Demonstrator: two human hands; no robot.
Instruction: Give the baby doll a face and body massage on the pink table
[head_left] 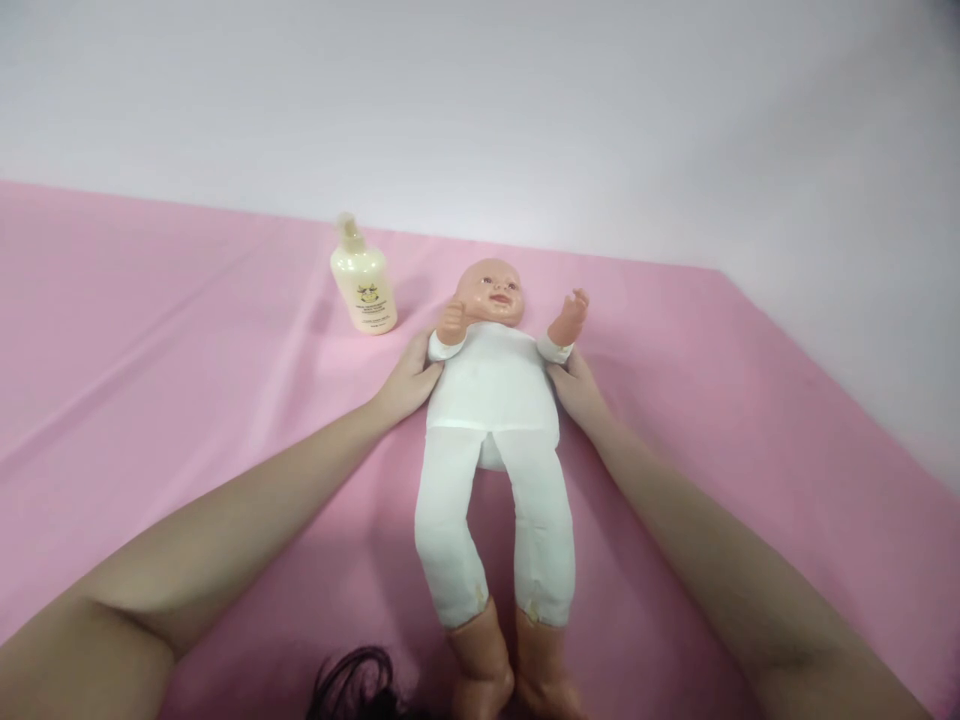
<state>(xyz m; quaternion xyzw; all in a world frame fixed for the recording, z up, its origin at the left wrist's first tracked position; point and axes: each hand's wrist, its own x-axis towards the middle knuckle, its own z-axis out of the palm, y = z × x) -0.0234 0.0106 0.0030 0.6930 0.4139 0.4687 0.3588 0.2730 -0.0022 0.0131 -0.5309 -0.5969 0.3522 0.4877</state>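
Note:
A baby doll (495,385) in a white cloth body lies on its back, head away from me and feet toward me. My left hand (411,382) grips the doll's side below its raised arm, the thumb on the front and the other fingers hidden behind. On the opposite side my right hand (576,388) holds the doll the same way, its fingers largely tucked behind the torso. Both doll forearms point upward. Beyond my left hand stands a cream-coloured pump bottle (365,285) with a printed label, apart from the doll.
Pink cloth (247,400) covers the table, with soft creases on the left. Its far edge and right edge show against a pale wall (480,120). A lock of dark hair (356,685) hangs into the bottom of the view.

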